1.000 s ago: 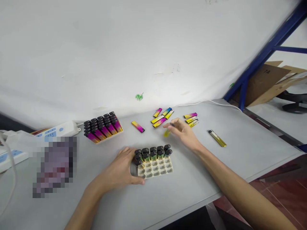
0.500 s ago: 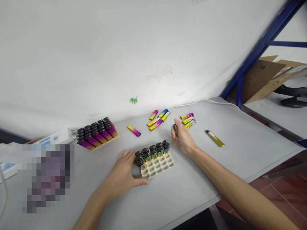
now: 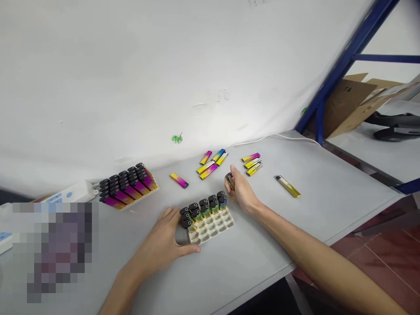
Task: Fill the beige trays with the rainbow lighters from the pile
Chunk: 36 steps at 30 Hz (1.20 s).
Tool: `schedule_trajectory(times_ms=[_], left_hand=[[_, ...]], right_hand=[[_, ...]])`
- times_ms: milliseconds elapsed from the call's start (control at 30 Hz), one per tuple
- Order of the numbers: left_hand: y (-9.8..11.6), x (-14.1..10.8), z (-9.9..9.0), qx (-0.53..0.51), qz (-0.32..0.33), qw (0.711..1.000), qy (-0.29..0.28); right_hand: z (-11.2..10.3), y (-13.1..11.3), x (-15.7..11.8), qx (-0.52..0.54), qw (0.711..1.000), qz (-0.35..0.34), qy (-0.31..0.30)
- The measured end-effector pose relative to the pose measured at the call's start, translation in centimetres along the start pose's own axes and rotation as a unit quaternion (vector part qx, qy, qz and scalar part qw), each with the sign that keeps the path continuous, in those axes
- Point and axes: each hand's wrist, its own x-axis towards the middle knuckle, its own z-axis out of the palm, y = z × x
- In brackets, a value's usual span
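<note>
Lighter (image 3: 229,176), black-topped: clasped in right hand (image 3: 242,191), yellow body now hidden.
Cream slotted tray (image 3: 212,229): left hand (image 3: 163,239) spread alongside, grip unclear; load unchanged, front slots (image 3: 205,238) bare.

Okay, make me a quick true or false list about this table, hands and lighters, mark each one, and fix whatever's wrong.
1. The right hand holds a black-topped lighter. True.
2. The left hand is held high above the nearer tray. False: the left hand is down beside that tray's left end.
3. The purple-and-yellow lighters near the white power strip stand with black tops up. True.
4. Every lighter in view stands in a tray. False: several loose lighters lie flat on the table.
5. A lone gold lighter lies to the right of the other lighters. True.
6. The lighters in the nearer tray have white tops. False: their tops are black.
</note>
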Motion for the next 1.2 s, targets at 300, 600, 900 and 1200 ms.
schedule_trajectory(times_ms=[300, 600, 900, 1200], left_hand=[[0.4, -0.1, -0.3, 0.001, 0.007, 1.0, -0.003], [0.1, 0.1, -0.2, -0.001, 0.015, 1.0, 0.008], [0.4, -0.1, -0.6, 0.0, 0.011, 0.999, 0.032], [1.6, 0.1, -0.1, 0.0, 0.056, 0.996, 0.069]], right_hand=[[0.5, 0.2, -0.3, -0.004, 1.0, -0.002, -0.016], [0.1, -0.1, -0.1, -0.032, 0.997, -0.075, -0.001], [-5.7, -6.2, -1.8, -0.207, 0.958, -0.197, 0.003], [-3.0, -5.3, -8.7, -0.231, 0.955, -0.17, -0.082]])
